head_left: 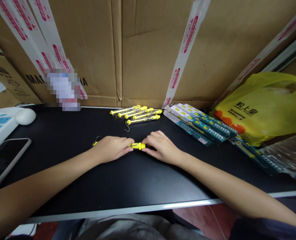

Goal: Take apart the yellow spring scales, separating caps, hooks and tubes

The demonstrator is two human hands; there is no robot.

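Between my hands lies a spring scale (137, 145) with yellow ends, held level just above or on the black table; I cannot tell which. My left hand (113, 148) is closed around its tube, and the wire hook end sticks out past that hand on the left. My right hand (161, 146) pinches the yellow cap at the other end between thumb and fingers. Most of the tube is hidden under the left hand. Beyond my hands, several more spring scales (144, 119) with clear tubes and hooks lie side by side.
Several slim teal-and-white boxes (198, 121) lie right of the scales. A yellow plastic bag (265, 106) with orange items sits at far right, beside clear plastic wrap (288, 155). On the left are a phone (9, 160) and a white power strip (3, 121). Cardboard (143, 50) stands behind.
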